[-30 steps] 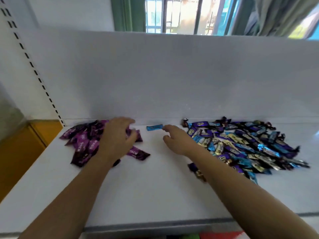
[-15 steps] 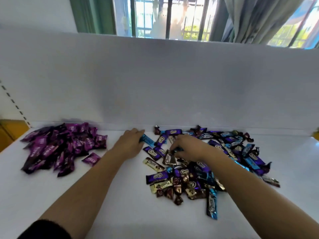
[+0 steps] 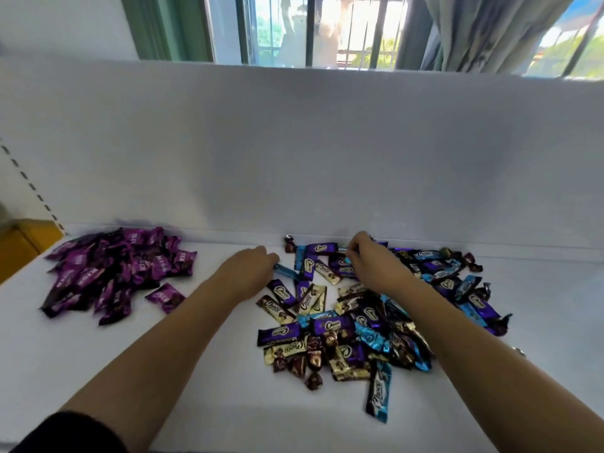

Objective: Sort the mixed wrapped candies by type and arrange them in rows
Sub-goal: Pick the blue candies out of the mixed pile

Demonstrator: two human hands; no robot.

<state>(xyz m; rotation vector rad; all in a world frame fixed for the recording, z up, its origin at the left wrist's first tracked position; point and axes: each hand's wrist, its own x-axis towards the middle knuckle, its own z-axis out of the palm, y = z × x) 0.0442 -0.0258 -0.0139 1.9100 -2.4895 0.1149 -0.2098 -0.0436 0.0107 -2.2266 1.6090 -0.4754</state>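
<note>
White shelf (image 3: 196, 380) with a white back panel (image 3: 294, 142); barred window (image 3: 294, 27) and a curtain (image 3: 474, 31) above it; black sleeve (image 3: 72, 433) at bottom left. Purple pile (image 3: 111, 273) sits far left against the panel, all one wrapper type, heaped and not in rows; one stray purple candy (image 3: 165, 297) lies just beside its near right edge. Mixed pile (image 3: 376, 322) is centre-right, well apart from the purple one: violet, blue, gold and brown wrappers overlapping; one long blue bar (image 3: 378, 395) lies at its near edge. Left hand (image 3: 248, 273) is between the piles, palm down, fingers curled together over the end of a blue candy (image 3: 287, 272) at the mixed pile's left edge. Right hand (image 3: 369, 263) is over the far side of the mixed pile, fingertips bunched and pointing down into the wrappers; cannot tell what they grip, if anything.
</note>
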